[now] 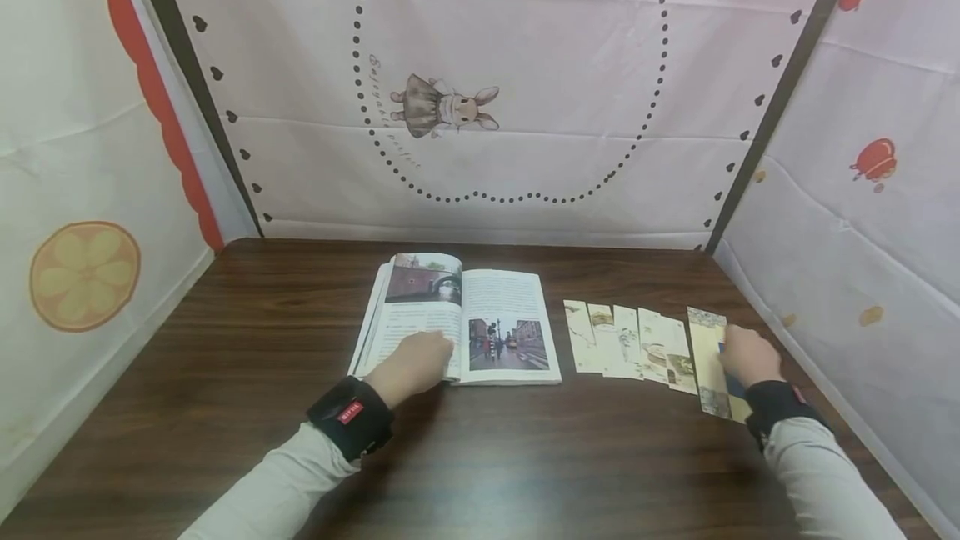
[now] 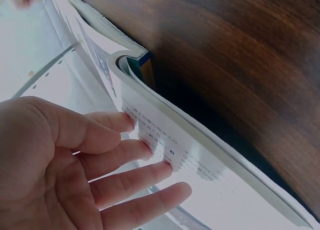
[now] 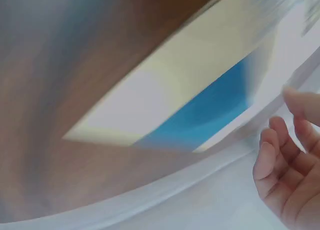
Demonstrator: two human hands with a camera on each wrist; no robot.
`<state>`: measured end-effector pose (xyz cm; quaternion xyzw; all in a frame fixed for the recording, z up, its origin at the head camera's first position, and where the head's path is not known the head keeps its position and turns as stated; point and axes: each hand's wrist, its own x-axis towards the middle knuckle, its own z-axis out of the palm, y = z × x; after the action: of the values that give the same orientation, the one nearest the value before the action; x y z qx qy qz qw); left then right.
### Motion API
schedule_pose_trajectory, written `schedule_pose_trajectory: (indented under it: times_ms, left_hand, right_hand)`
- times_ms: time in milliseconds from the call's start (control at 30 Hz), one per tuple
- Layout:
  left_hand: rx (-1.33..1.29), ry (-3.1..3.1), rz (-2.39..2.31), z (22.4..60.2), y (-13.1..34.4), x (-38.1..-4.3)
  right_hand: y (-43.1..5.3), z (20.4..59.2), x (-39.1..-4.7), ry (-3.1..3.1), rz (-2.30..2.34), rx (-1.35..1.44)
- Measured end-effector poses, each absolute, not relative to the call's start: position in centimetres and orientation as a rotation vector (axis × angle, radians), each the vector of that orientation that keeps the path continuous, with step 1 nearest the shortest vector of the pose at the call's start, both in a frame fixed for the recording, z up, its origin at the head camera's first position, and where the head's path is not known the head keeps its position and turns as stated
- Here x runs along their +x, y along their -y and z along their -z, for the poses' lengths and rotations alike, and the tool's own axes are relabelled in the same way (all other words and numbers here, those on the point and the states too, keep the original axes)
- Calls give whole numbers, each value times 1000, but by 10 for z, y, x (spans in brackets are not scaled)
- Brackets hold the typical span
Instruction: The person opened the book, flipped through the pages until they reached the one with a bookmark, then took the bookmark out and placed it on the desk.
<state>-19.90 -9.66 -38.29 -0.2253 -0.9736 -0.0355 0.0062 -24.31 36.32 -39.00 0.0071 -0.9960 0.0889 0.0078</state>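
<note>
An open book (image 1: pixel 510 298) lies on the table with printed text and photos on both pages. My left hand (image 1: pixel 420 361) rests on its left page near the spine; in the left wrist view the fingertips (image 2: pixel 162 172) touch the printed paper, fingers spread and nearly straight. At the right, my right hand (image 1: pixel 750 355) is over a cream-and-blue card (image 1: pixel 733 386), partly covering it. The right wrist view shows that card (image 3: pixel 200 117) beside the hand (image 3: pixel 290 175), whose fingers are loosely curled with nothing visible between them. A patterned cream card (image 1: pixel 705 348) lies just left of the blue part.
Between the book and the right hand, several illustrated paper cards (image 1: pixel 626 340) lie in an overlapping row. The brown wooden table (image 1: pixel 480 457) is bordered by printed cloth walls (image 1: pixel 555 90) at the back and both sides. Black bands circle both wrists.
</note>
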Motion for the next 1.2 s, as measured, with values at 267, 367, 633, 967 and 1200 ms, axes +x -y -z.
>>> schedule_pose_trajectory:
  times_ms: [267, 367, 633, 967, 1200]
  left_hand:
    - [-715, 3019, 47, 388, 91, -199]
    - [-711, 3008, 10, 390, 89, -200]
    - [-740, 2982, -29, 397, 89, -198]
    - [-704, 2953, 29, 394, 97, -199]
    - [-745, 2895, 122, 396, 105, -199]
  right_hand:
    - [-231, 381, -247, 2982, -349, 611]
    - [-191, 384, -245, 2975, -254, 817]
    - [-150, 399, -237, 3198, -217, 958]
    - [-133, 396, -242, 3244, -155, 969]
    - [-132, 388, -243, 3213, -160, 1116]
